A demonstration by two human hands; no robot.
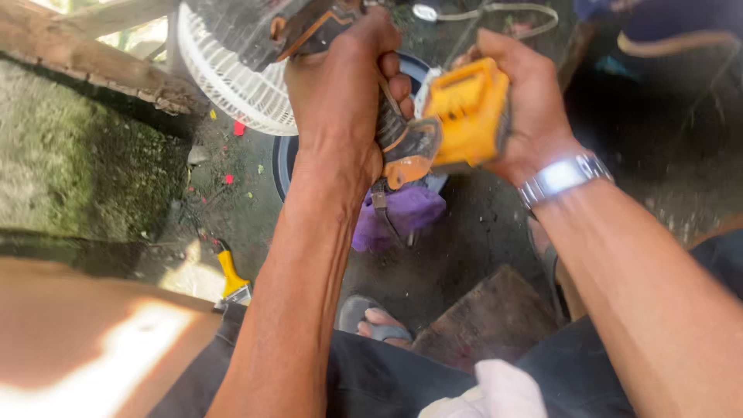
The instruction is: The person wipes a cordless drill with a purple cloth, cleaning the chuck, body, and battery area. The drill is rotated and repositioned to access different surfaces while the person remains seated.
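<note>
Nearest to us, a white cloth [503, 391] is lying on our lap, with a dark wooden block [487, 317] on the ground just beyond it and a sandalled foot [375, 319] beside that. To the left, a yellow-handled scraper [231, 277] is resting on the ground.

Further out, we are holding a power tool up over the ground with both hands. Our left hand [340, 101] is wrapping the dark orange-and-black tool body [402, 143], fingers [398, 81] pressed together and curled tight around the grip. Our right hand [526, 108], with a metal wristwatch [563, 178] on the wrist, is clasping the yellow battery block [464, 112] at the tool's base; its fingers are curled around the far side, so the block is sitting between palm and fingers. Block and tool body are touching, joined or nearly so; we cannot tell which.

Below the tool, a purple cloth [410, 213] is lying on the ground. Beyond it, a white fan guard [224, 77] is standing beside a mossy concrete slab [77, 162].
</note>
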